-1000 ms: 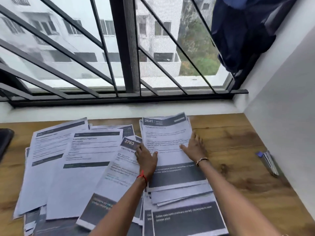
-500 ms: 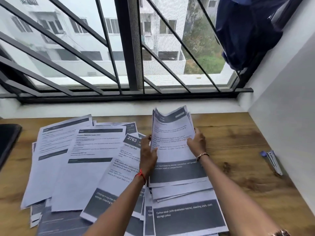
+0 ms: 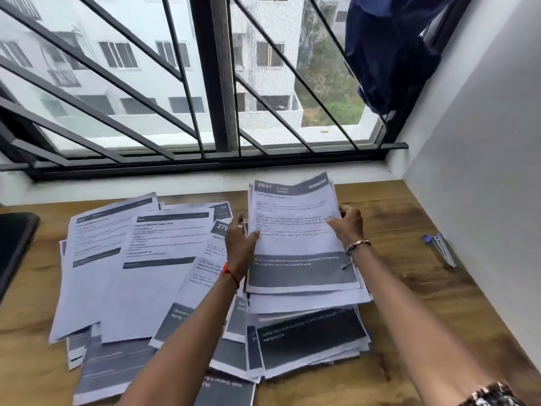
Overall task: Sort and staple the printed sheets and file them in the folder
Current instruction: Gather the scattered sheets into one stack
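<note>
Far left of the 2641 sheaf [image 3: 295, 227], a dark flat object [image 3: 14, 253] lies at the edge of the tabletop [image 3: 424, 303]. Between it and the sheaf, loose printed sheets [image 3: 131, 259] lie fanned and overlapping. The left hand [image 3: 241, 244] pinches the sheaf's left edge, thumb on the front page. The sheaf tilts up at its far end, its near end on a lower pile [image 3: 310, 338]. The right hand [image 3: 348, 227] clamps the right edge — fingers curled round it. Well right of the sheaf, a small blue-and-silver tool [image 3: 439, 249] lies by the wall.
</note>
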Demonstrator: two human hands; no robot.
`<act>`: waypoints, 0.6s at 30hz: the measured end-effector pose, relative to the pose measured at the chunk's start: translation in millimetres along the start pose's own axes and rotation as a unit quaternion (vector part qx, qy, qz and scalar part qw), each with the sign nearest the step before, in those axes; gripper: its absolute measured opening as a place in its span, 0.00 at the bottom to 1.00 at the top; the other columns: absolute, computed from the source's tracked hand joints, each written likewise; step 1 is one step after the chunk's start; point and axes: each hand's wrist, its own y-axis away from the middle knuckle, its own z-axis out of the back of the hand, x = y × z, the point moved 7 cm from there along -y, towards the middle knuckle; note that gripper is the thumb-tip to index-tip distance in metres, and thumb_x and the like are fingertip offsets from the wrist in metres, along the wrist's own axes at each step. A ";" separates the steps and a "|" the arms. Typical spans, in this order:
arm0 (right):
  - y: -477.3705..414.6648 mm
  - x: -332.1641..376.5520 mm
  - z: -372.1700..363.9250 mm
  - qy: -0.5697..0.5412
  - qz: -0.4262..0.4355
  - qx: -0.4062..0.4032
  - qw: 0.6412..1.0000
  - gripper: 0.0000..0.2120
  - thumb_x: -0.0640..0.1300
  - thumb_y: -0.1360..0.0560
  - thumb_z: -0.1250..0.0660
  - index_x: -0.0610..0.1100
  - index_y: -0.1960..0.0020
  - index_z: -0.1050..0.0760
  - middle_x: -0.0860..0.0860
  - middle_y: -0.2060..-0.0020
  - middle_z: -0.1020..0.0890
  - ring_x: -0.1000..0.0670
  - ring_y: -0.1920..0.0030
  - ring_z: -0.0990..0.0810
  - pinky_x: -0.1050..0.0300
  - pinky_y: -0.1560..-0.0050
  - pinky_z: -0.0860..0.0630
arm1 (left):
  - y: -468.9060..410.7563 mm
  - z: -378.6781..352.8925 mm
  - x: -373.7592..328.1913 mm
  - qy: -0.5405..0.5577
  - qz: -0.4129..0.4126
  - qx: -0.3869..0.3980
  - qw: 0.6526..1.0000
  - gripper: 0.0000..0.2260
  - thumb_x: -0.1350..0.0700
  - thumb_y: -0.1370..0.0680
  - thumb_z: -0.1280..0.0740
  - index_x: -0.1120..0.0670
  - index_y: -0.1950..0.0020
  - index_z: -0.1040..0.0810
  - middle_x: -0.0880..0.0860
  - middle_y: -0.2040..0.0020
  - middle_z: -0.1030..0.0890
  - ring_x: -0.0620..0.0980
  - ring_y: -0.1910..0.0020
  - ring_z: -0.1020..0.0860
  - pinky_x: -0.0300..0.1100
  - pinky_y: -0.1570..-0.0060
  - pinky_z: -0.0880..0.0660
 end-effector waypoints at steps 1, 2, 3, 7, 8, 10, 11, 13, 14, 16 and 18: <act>7.3 -7.1 2.2 -0.013 -0.007 0.007 1.000 0.13 0.29 0.33 0.34 0.34 0.49 0.21 0.41 0.53 0.17 0.48 0.57 0.21 0.59 0.60 0.25 | 5.1 4.5 5.5 0.012 0.018 -0.004 1.000 0.22 0.67 0.29 0.31 0.62 0.35 0.29 0.55 0.40 0.23 0.53 0.43 0.23 0.44 0.43 0.23; 15.1 -16.0 3.6 -0.023 -0.016 0.018 0.999 0.12 0.29 0.33 0.33 0.34 0.50 0.21 0.41 0.52 0.17 0.48 0.57 0.21 0.57 0.60 0.24 | 8.7 8.6 13.5 0.024 0.034 -0.008 0.999 0.21 0.69 0.28 0.31 0.63 0.36 0.29 0.55 0.41 0.23 0.53 0.43 0.24 0.39 0.44 0.24; 22.7 -24.9 4.4 -0.030 -0.020 0.031 0.999 0.12 0.29 0.33 0.33 0.36 0.51 0.21 0.41 0.52 0.17 0.48 0.57 0.21 0.54 0.58 0.23 | 12.7 12.7 20.5 0.025 0.053 -0.009 0.998 0.20 0.70 0.28 0.32 0.65 0.37 0.28 0.57 0.41 0.23 0.54 0.42 0.24 0.38 0.44 0.25; 54.2 -51.3 10.8 -0.011 -0.020 0.060 0.998 0.14 0.29 0.33 0.32 0.45 0.54 0.22 0.45 0.57 0.18 0.47 0.59 0.21 0.51 0.56 0.22 | 24.3 22.0 37.2 0.044 0.088 0.016 0.995 0.14 0.75 0.30 0.35 0.64 0.48 0.22 0.56 0.55 0.18 0.55 0.53 0.21 0.49 0.51 0.23; 61.2 -54.7 11.7 -0.019 -0.020 0.065 0.997 0.14 0.28 0.33 0.33 0.43 0.53 0.23 0.44 0.57 0.18 0.47 0.58 0.22 0.54 0.57 0.23 | 26.0 23.7 37.1 0.044 0.085 0.016 0.995 0.15 0.76 0.31 0.36 0.63 0.49 0.21 0.56 0.56 0.18 0.55 0.55 0.21 0.50 0.51 0.23; 70.7 -60.1 13.2 -0.027 -0.014 0.073 0.997 0.14 0.26 0.33 0.33 0.39 0.50 0.23 0.44 0.57 0.19 0.48 0.57 0.23 0.61 0.61 0.24 | 27.6 26.9 38.0 0.039 0.081 0.014 0.996 0.16 0.76 0.29 0.38 0.60 0.49 0.21 0.56 0.56 0.18 0.55 0.54 0.21 0.50 0.50 0.23; 74.7 -60.6 13.5 -0.027 -0.012 0.077 0.997 0.14 0.25 0.32 0.34 0.36 0.48 0.23 0.44 0.57 0.20 0.48 0.56 0.23 0.62 0.60 0.25 | 30.1 27.6 35.6 0.030 0.082 0.021 0.996 0.15 0.75 0.28 0.38 0.59 0.49 0.22 0.55 0.55 0.18 0.55 0.53 0.21 0.49 0.51 0.24; 79.8 -59.2 13.6 -0.021 -0.008 0.082 0.996 0.15 0.25 0.31 0.34 0.32 0.45 0.24 0.43 0.55 0.20 0.49 0.56 0.24 0.61 0.57 0.25 | 34.1 27.8 32.8 0.017 0.081 0.030 0.996 0.14 0.72 0.26 0.36 0.58 0.45 0.23 0.53 0.52 0.19 0.54 0.50 0.22 0.46 0.50 0.24; 81.2 -58.7 13.7 -0.017 -0.007 0.081 0.997 0.16 0.25 0.31 0.34 0.32 0.44 0.25 0.43 0.54 0.20 0.49 0.55 0.24 0.65 0.58 0.25 | 36.3 28.2 35.2 0.012 0.085 0.029 0.996 0.15 0.70 0.25 0.35 0.59 0.40 0.25 0.53 0.48 0.20 0.54 0.47 0.22 0.47 0.47 0.25; 82.4 -58.5 13.1 -0.009 0.000 0.077 0.997 0.16 0.25 0.30 0.35 0.32 0.43 0.25 0.44 0.52 0.21 0.49 0.54 0.24 0.77 0.65 0.28 | 46.5 33.1 38.1 0.003 0.114 -0.009 0.993 0.25 0.68 0.25 0.34 0.60 0.29 0.35 0.53 0.40 0.25 0.53 0.41 0.26 0.46 0.41 0.28; 82.8 -58.4 11.9 -0.007 0.006 0.073 0.997 0.16 0.25 0.30 0.35 0.31 0.43 0.26 0.40 0.50 0.20 0.49 0.54 0.24 0.78 0.66 0.29 | 62.9 41.0 39.1 -0.015 0.135 -0.064 0.989 0.30 0.69 0.26 0.33 0.60 0.26 0.41 0.56 0.39 0.26 0.54 0.40 0.26 0.45 0.41 0.28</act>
